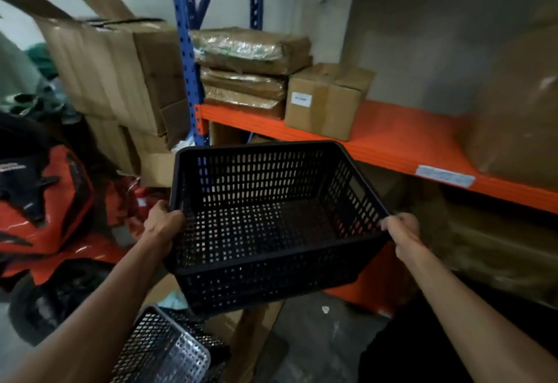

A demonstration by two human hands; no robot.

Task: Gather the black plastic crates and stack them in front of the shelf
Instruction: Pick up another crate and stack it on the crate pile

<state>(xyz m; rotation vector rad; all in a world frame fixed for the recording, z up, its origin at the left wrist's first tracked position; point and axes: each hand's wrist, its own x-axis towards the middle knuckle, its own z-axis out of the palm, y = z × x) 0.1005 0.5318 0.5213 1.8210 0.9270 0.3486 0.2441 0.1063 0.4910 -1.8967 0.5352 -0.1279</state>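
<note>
A black perforated plastic crate [265,219] hangs in the air at the centre of the head view, empty and tilted slightly down to the right. My left hand [161,224] grips its left rim. My right hand [403,231] grips its right near corner. Beneath it, at the bottom left, another black crate [193,329] lies on the floor, partly hidden by a grey mesh basket [160,352]. The shelf [392,144], with orange beams and blue uprights, runs from centre to right just behind the held crate.
Cardboard boxes [327,100] and wrapped brown packs [247,71] sit on the shelf. Leaning cartons [111,71] pile up at the left. A red and black scooter [45,207] stands at the far left. A flat cardboard piece [253,331] lies on the grey floor.
</note>
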